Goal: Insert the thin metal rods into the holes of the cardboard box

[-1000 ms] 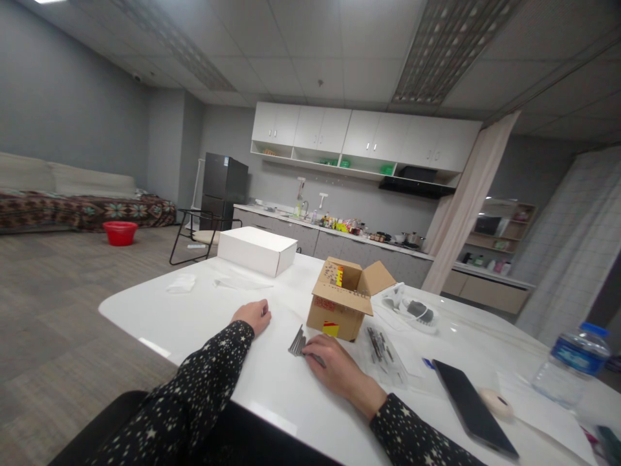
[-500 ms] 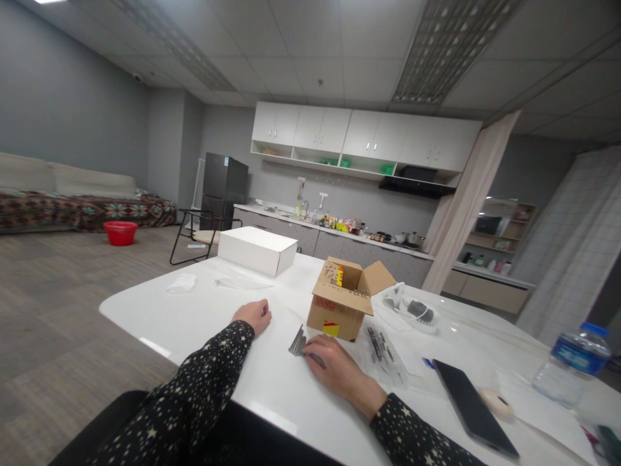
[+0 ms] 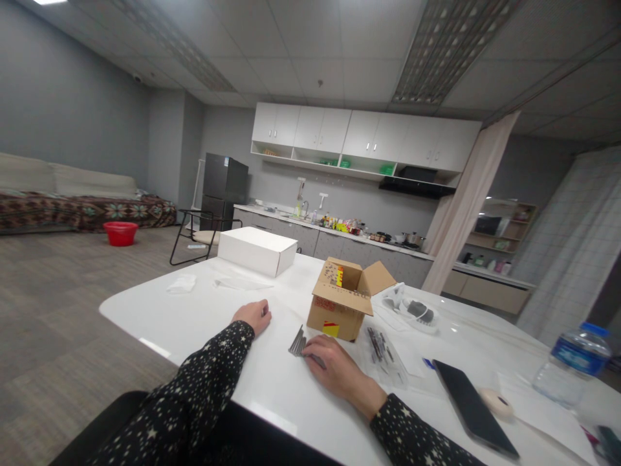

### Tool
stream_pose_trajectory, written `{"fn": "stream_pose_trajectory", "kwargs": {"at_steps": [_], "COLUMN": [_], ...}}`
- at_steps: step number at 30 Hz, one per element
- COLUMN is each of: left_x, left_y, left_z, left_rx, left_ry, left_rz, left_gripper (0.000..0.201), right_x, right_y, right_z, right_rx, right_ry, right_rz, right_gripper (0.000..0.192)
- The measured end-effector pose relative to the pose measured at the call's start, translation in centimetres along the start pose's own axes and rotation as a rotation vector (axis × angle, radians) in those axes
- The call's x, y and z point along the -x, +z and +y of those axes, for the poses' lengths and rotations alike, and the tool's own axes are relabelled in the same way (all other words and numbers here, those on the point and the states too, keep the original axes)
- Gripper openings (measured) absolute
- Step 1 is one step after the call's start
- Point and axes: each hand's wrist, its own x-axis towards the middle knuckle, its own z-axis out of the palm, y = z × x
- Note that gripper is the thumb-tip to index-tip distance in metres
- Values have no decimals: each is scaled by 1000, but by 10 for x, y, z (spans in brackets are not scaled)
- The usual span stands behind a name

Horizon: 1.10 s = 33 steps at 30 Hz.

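Left hand (image 3: 253,316) loosely clenched on white table (image 3: 145,310), right hand (image 3: 334,367) at grey metal rods (image 3: 297,343), grasp unclear, open carton (image 3: 334,320) behind.

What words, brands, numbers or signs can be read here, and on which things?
None can be read.
Cardboard box: red print, too blurred.
Bottle: blue label, too blurred.
Fridge: pale sticker, too small.
Distant yellow packaging: too small.

R hand (image 3: 334,366): hides part of metal pcs (image 3: 297,343), exact type too sm. to tell
L hand (image 3: 253,316): curled, palm side hidden
Cardboard box (image 3: 336,318): inside mostly hidden
Plastic bag (image 3: 388,356): contents blurred, can't ID
Sofa (image 3: 72,200): cut off, pic's L edge
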Motion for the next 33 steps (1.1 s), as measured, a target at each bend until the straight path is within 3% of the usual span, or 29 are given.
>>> {"fn": "stream_pose_trajectory", "kwargs": {"at_steps": [33], "left_x": [2], "left_y": [-4], "left_z": [3], "left_rx": [4], "left_ry": [-8], "left_rz": [-6], "left_gripper": [20], "right_x": [0], "right_y": [-3], "right_z": [-1], "right_rx": [-1], "right_ry": [4], "right_rz": [3], "right_gripper": [18]}}
